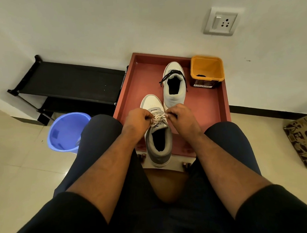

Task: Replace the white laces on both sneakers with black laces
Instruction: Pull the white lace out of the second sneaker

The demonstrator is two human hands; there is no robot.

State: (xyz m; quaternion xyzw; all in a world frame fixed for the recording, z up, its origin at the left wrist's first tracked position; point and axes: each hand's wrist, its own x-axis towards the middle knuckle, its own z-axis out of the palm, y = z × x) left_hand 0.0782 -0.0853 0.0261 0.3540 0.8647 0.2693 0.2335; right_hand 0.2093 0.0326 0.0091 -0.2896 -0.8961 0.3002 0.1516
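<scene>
Two white-and-grey sneakers stand on a red tray [208, 107]. The near sneaker [158, 139] has a white lace [157, 118] in its eyelets. My left hand [138, 119] pinches the lace on its left side, and my right hand [178, 115] pinches it on the right side, both over the tongue. The far sneaker [174, 83] carries a black lace [171, 73] hanging loose across its top. A yellow tub [207, 70] at the tray's back right holds something black inside.
A blue bucket [67, 132] stands on the tiled floor at the left, by my knee. A black shoe rack [68, 84] is against the wall behind it. A patterned cardboard box [303, 141] lies at the right. A wall socket [221, 21] is above the tray.
</scene>
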